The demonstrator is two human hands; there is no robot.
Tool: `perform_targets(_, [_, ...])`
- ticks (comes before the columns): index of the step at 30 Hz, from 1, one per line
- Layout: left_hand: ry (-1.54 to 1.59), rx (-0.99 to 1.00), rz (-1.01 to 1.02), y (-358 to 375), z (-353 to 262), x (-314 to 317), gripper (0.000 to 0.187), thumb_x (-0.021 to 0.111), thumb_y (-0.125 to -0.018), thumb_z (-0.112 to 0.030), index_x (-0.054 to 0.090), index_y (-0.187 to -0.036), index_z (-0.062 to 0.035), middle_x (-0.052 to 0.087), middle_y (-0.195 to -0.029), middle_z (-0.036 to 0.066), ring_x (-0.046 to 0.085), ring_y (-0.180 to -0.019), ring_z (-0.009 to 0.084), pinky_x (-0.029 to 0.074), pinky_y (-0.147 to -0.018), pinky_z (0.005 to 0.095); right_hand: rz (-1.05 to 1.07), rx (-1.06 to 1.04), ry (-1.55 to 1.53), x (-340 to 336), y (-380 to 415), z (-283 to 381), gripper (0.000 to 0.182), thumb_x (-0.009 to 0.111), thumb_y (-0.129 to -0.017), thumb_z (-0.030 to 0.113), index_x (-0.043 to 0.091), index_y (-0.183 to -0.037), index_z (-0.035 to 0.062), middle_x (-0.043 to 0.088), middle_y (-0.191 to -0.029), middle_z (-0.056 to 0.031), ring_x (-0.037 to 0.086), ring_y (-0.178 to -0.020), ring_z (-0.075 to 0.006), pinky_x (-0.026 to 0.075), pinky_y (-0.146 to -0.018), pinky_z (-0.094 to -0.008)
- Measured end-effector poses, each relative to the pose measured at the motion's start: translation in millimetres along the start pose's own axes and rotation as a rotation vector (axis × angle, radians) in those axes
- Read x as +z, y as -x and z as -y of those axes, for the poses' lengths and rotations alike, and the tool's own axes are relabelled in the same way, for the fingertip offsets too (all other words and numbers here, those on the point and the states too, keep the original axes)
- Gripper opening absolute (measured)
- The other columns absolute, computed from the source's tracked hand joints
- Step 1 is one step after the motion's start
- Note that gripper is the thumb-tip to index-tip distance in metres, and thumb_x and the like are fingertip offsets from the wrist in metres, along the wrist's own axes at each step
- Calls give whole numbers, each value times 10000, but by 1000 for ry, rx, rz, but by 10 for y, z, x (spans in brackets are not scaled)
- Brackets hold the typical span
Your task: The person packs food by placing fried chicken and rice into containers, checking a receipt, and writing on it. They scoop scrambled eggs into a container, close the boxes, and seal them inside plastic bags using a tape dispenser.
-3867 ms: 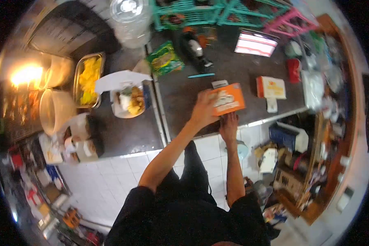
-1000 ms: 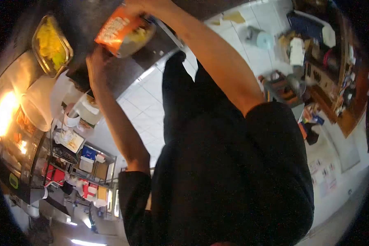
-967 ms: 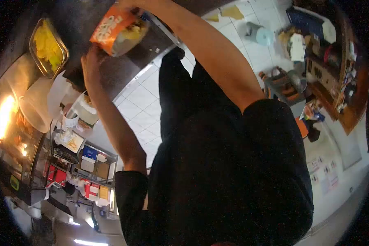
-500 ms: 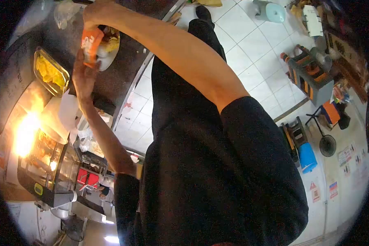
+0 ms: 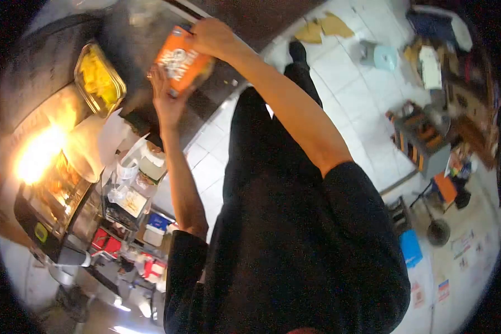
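Note:
An orange food box (image 5: 179, 60) with white lettering is held over the dark counter, its broad printed face turned up to me. My left hand (image 5: 166, 99) grips its lower left edge, fingers laid along the side. At the upper right corner, my right hand (image 5: 212, 38) is closed on the box; its fingertips are partly hidden. What lies beneath the box cannot be made out. To the left of my left hand stands a metal tray (image 5: 122, 89) of yellow food (image 5: 99, 78).
A glowing lamp (image 5: 42, 156) shines over a glass display case (image 5: 55, 200) at left. Containers (image 5: 132, 200) stand on a shelf below my left arm. On the tiled floor (image 5: 339, 83) are cardboard (image 5: 324, 28), a pale blue bin (image 5: 384, 57) and a grey-orange stool (image 5: 417, 133).
The box has swung rightward in the view, and its printed face now shows broadly. Both hands moved right with it. The plate-like surface with food beside it is now covered.

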State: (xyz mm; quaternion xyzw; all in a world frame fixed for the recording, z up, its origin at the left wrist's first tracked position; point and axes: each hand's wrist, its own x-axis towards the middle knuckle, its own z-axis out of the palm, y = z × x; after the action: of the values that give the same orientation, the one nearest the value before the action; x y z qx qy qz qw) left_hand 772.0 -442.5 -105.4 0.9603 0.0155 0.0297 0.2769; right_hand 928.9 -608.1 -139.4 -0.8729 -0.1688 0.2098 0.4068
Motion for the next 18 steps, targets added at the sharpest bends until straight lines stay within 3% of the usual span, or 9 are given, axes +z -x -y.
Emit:
perform_targets(2, [90,-78,12,14,-53,-40,895,815,-751,-328,365,-1476,-59,136,-1584,239,80,-1467,427,183,-1171,472,112,74,168,-194,66,120,433,610,-855,404,687,-1126,75,649,-1153,-203,643,-1006,-405,529,-867,-473])
perform_targets(4, [-45,-12,12,-32,-46,-93,830,698,-851,-367,275,-1522,-122,42,-1590,259,6,-1463,455,131,-1166,545,-126,-336,317,-221,76,125,550,628,-866,395,543,-1360,168,455,-1429,-167,511,-1242,-381,444,-1019,-470])
perform_targets(5, [-98,3,52,-53,9,-87,829,657,-872,-397,242,-1529,-109,17,-1590,262,-13,-1460,467,107,-1160,568,-116,-383,335,-267,32,197,550,628,-866,395,543,-1360,168,455,-1429,-167,511,-1242,-381,444,-1019,-470])
perform_targets(7, [-158,-3,128,3,82,-28,856,608,-894,-416,162,-1543,-81,10,-1586,274,-20,-1454,487,69,-1146,609,34,-764,476,-278,19,305,689,647,-864,358,377,-1483,220,261,-1560,-109,318,-1407,-332,337,-1127,-467])
perform_targets(10, [-119,4,213,-33,115,-185,901,645,-856,-417,170,-1542,-79,11,-1596,248,-21,-1458,476,67,-1146,617,203,-824,591,-215,-117,49,760,696,-815,394,372,-1485,236,237,-1573,-117,202,-1459,-320,302,-1155,-469])
perform_targets(11, [-147,-15,252,-59,109,-267,975,760,-747,-358,230,-1535,-136,35,-1605,212,30,-1467,448,152,-1158,591,228,-866,604,-321,-207,97,760,696,-815,394,372,-1485,236,237,-1573,-117,202,-1459,-320,302,-1155,-469])
perform_targets(14, [18,-30,276,-163,241,-470,981,818,-675,-356,317,-1508,-227,105,-1598,197,119,-1462,427,242,-1163,531,548,-824,567,-643,-265,379,881,727,-733,484,373,-1486,192,237,-1563,-171,219,-1441,-381,325,-1134,-495])
perform_targets(15, [56,-28,238,-200,276,-527,960,834,-617,-247,389,-1468,-267,154,-1591,182,219,-1438,419,327,-1140,483,599,-781,596,-671,-265,435,912,743,-701,480,377,-1484,189,230,-1563,-180,214,-1442,-383,324,-1136,-499])
perform_targets(18, [49,-58,249,-247,297,-566,926,829,-588,-215,447,-1430,-251,231,-1572,168,266,-1417,427,340,-1132,484,672,-709,613,-604,-280,392,934,762,-658,427,384,-1481,196,222,-1557,-210,214,-1437,-400,342,-1131,-501])
